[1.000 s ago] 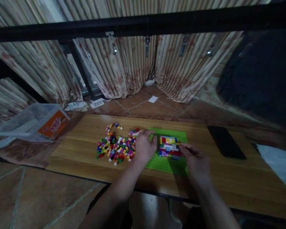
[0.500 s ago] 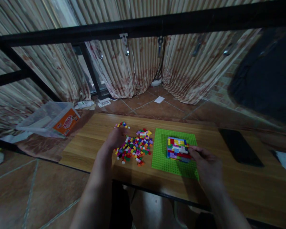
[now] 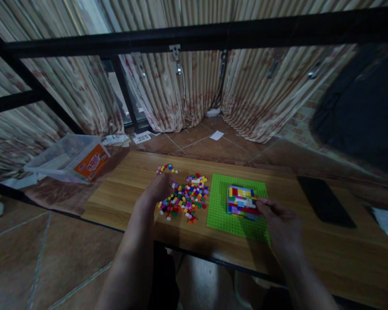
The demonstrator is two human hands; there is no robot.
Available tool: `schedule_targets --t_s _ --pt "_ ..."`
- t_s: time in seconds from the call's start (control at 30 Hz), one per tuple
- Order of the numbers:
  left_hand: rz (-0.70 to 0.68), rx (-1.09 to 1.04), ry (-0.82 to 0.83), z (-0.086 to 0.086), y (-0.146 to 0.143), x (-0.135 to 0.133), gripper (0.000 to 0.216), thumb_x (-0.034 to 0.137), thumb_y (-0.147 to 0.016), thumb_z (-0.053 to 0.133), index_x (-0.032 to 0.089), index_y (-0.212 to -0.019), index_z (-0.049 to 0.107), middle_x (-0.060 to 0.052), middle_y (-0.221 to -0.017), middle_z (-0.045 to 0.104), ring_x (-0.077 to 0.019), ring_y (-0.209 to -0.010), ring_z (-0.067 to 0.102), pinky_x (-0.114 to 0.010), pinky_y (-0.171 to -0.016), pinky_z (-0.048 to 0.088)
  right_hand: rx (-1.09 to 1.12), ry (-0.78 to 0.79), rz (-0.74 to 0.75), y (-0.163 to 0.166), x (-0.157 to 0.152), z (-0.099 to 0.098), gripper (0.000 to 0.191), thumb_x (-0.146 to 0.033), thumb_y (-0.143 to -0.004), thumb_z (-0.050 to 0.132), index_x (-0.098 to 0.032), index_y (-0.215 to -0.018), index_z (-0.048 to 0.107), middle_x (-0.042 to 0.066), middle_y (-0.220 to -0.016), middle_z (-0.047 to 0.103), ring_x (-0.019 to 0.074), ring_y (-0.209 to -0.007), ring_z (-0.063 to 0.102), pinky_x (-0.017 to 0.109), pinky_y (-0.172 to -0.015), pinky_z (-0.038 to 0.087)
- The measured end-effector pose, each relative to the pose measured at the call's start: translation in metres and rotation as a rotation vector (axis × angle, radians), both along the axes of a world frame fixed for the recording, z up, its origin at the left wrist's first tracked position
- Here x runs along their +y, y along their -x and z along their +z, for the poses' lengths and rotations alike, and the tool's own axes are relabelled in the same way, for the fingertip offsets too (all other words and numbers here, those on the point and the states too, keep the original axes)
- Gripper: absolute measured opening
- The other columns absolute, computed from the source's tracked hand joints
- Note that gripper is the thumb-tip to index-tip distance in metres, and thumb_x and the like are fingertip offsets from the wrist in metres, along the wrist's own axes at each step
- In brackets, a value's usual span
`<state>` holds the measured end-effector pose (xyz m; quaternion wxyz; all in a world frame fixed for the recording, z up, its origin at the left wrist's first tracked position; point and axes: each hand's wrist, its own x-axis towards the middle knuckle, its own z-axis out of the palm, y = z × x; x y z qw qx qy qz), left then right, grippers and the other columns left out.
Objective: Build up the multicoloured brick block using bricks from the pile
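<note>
My left hand [image 3: 161, 187] hovers at the left edge of a pile of small coloured building bricks [image 3: 187, 198]; its fingers point away and are mostly hidden, so their grip does not show. On a green studded baseplate [image 3: 218, 215] stands a low block built of many-coloured bricks [image 3: 242, 202]. My right hand [image 3: 280, 219] is at the right side of this block, thumb and fingers pinched together on what looks like a small orange-yellow brick [image 3: 255, 197]. Whether that brick touches the block I cannot tell.
A few loose bricks [image 3: 166, 168] lie behind the pile on the wooden table [image 3: 116, 189]. To the right is a dark, flat, phone-like slab [image 3: 325, 201]. A clear plastic bin [image 3: 64, 157] with an orange label sits at the left. A black bar [image 3: 197, 36] crosses ahead.
The view has shifted slightly. My left hand stays by the pile's left edge with a small movement. My right hand keeps its pinch beside the block.
</note>
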<state>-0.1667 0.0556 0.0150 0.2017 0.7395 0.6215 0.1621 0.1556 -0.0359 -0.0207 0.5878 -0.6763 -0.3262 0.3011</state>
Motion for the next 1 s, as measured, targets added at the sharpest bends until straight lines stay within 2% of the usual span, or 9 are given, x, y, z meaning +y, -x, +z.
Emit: schedule_targets --t_s 0.17,0.3,0.43,0.57,0.77,0.9,1.0 --pt "0.04 0.005 0.039 -0.002 0.001 0.002 0.018 0.008 -0.061 0.059 0.015 -0.075 0.07 -0.004 -0.066 0.068 -0.0185 -0.066 0.061 -0.029 -0.069 0.048 0.013 0.034 0.008 -0.001 0.0 -0.002 0.03 -0.04 -0.059 0.076 -0.018 -0.079 0.075 0.006 -0.081 0.075 0.0222 -0.077 0.068 0.036 -0.074 0.052" --pt "0.047 -0.165 -0.005 -0.003 0.001 0.003 0.007 0.018 -0.064 0.063 0.015 -0.071 0.066 -0.002 -0.062 0.064 -0.0161 -0.063 0.058 -0.026 -0.061 0.044 -0.016 0.013 0.018 0.0 0.0 -0.001 0.029 -0.04 -0.062 0.075 -0.017 -0.08 0.074 0.007 -0.08 0.074 0.0223 -0.075 0.067 0.035 -0.07 0.052" --pt "-0.083 -0.541 0.048 0.003 -0.019 -0.001 0.018 0.031 -0.068 0.069 0.014 -0.073 0.063 -0.002 -0.068 0.066 -0.0154 -0.067 0.06 -0.025 -0.063 0.046 -0.24 -0.128 0.028 0.013 -0.004 0.006 0.023 -0.04 -0.075 0.068 -0.018 -0.082 0.073 0.005 -0.083 0.071 0.0192 -0.073 0.064 0.033 -0.069 0.05" --pt "-0.256 -0.791 0.191 0.011 -0.059 -0.015 0.021 0.032 -0.073 0.071 0.014 -0.082 0.065 -0.002 -0.077 0.068 -0.0128 -0.071 0.06 -0.025 -0.07 0.048 -0.305 -0.297 0.201 0.038 -0.01 0.015 0.017 -0.036 -0.085 0.062 -0.022 -0.086 0.072 0.003 -0.085 0.069 0.0165 -0.078 0.063 0.029 -0.071 0.048" --pt "-0.371 -0.967 0.368 0.012 -0.105 -0.035 0.019 0.026 -0.072 0.075 0.014 -0.083 0.064 -0.001 -0.078 0.066 -0.0102 -0.073 0.06 -0.023 -0.073 0.047 -0.101 -0.29 0.395 0.066 -0.008 0.019 0.018 -0.034 -0.083 0.066 -0.023 -0.096 0.071 0.001 -0.087 0.07 0.015 -0.077 0.062 0.029 -0.072 0.049" --pt "-0.38 -1.009 0.391 0.013 -0.109 -0.037 0.021 0.024 -0.07 0.078 0.013 -0.08 0.062 0.001 -0.076 0.064 -0.0094 -0.072 0.059 -0.022 -0.071 0.046 0.092 -0.261 0.383 0.072 -0.006 0.021 0.013 -0.033 -0.079 0.069 -0.023 -0.086 0.073 -0.002 -0.073 0.069 0.0126 -0.065 0.058 0.026 -0.063 0.046" --pt "-0.384 -0.991 0.37 0.015 -0.105 -0.037 0.025 0.025 -0.069 0.08 0.013 -0.08 0.061 0.001 -0.074 0.062 -0.0089 -0.069 0.058 -0.021 -0.067 0.045 0.202 -0.225 0.397 0.075 -0.005 0.024 0.014 -0.034 -0.075 0.073 -0.021 -0.079 0.073 -0.004 -0.059 0.062 0.01 -0.053 0.05 0.024 -0.052 0.04"
